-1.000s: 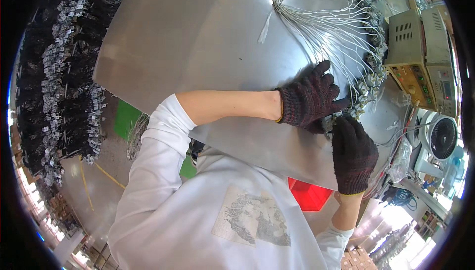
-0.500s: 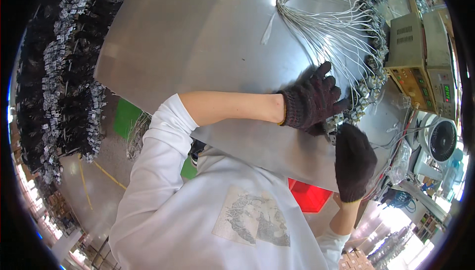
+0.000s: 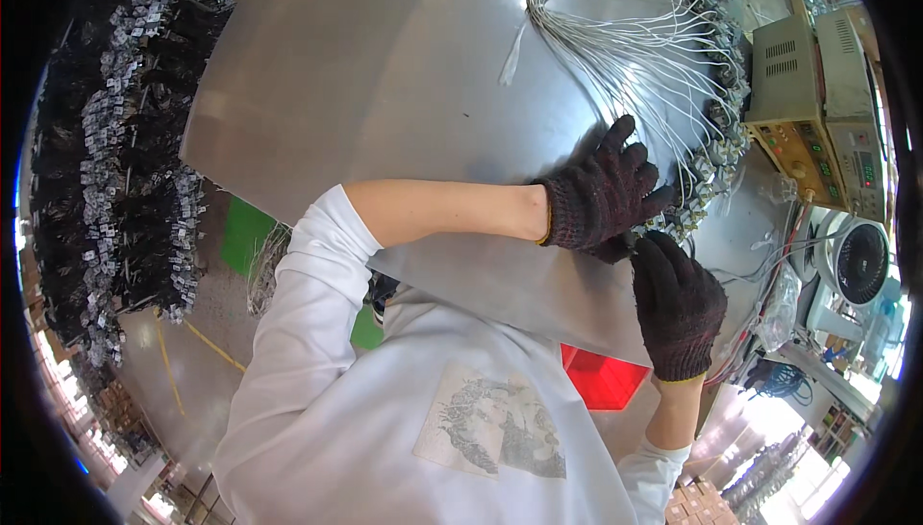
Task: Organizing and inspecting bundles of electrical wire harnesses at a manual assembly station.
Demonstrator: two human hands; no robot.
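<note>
Both of my hands wear dark knitted gloves and meet near the right side of the metal table (image 3: 385,63). My left hand (image 3: 601,193) has its upper fingers partly spread, while thumb and forefinger close around a small metal part, now mostly hidden between the gloves. Just below and to the right, my right hand (image 3: 679,309) is palm down with fingers bent together, their tips at the same spot; what they grip is covered. Past the left fingers runs a row of small metal parts (image 3: 711,174), with white wires (image 3: 615,39) gathered into a bundle at the far side.
Bench instruments (image 3: 803,121) with lit displays stand at the right, beside a small fan (image 3: 859,263) and loose cables. A red bin (image 3: 601,379) sits below the near table edge. Dark parts with metal ends (image 3: 115,160) hang in rows at the left.
My right hand has turned from a closed fist to a flatter pose, its fingertips shifting left toward my left hand. The metal part seen between the hands is now covered.
</note>
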